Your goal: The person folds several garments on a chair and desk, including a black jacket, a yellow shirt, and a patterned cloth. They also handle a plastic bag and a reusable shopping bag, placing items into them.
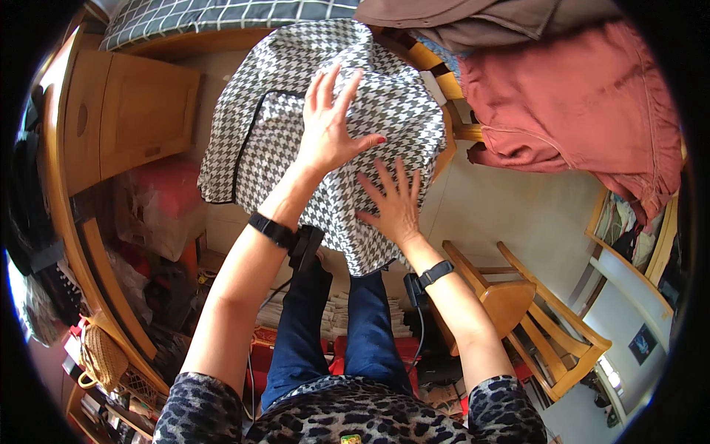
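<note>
A black-and-white houndstooth cloth (277, 150) with a dark-trimmed edge is draped in front of me over something hidden beneath it. My left hand (331, 130), fingers spread, lies against or just above its upper middle. Nearer to me and to the right, my right hand (392, 205) rests spread on the fabric. Neither hand grips anything. A black strap with a small device circles each wrist.
Left stands a wooden cabinet (133, 111) with a plastic-wrapped red bundle (161, 194) under it. A coral garment (571, 105) and a brown garment (488, 22) hang at the upper right. A wooden chair (507, 305) is right of my legs. A checked bedspread (233, 14) lies behind the cloth.
</note>
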The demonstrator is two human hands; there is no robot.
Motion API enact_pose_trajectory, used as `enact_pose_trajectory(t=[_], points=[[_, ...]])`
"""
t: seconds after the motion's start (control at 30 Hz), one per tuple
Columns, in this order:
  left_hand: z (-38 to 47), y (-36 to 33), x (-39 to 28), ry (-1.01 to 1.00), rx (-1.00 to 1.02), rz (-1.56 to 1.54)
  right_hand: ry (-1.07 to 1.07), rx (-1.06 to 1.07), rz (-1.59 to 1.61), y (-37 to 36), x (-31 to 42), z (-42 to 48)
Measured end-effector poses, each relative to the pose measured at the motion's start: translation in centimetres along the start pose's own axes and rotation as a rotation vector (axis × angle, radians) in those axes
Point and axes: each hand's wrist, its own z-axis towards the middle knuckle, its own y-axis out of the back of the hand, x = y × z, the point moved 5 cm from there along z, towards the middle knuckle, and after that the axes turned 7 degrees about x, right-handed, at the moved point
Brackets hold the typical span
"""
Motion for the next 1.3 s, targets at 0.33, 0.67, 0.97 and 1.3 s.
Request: enact_pose_trajectory(t=[0.33, 0.67, 0.97, 1.3], points=[[10.5, -3.8, -4.5, -0.221, 0.504, -0.097, 0.176, -0.066, 0.145, -3.2, 2.9, -5.5], [-0.5, -2.3, -8.4, -0.307, 0.179, 0.258, -0.26, 0.073, 0.165, -7.0, 1.3, -1.5], [-9.9, -6.7, 3.7, -0.165, 0.598, 0.416, 0.206, -0.272, -0.055, 2.0, -1.2, 3.4], [-10.2, -6.1, 4.3, -0.109, 0.478, 0.493, -0.176, 0.115, -0.129, 0.4, -10.9, 11.9]])
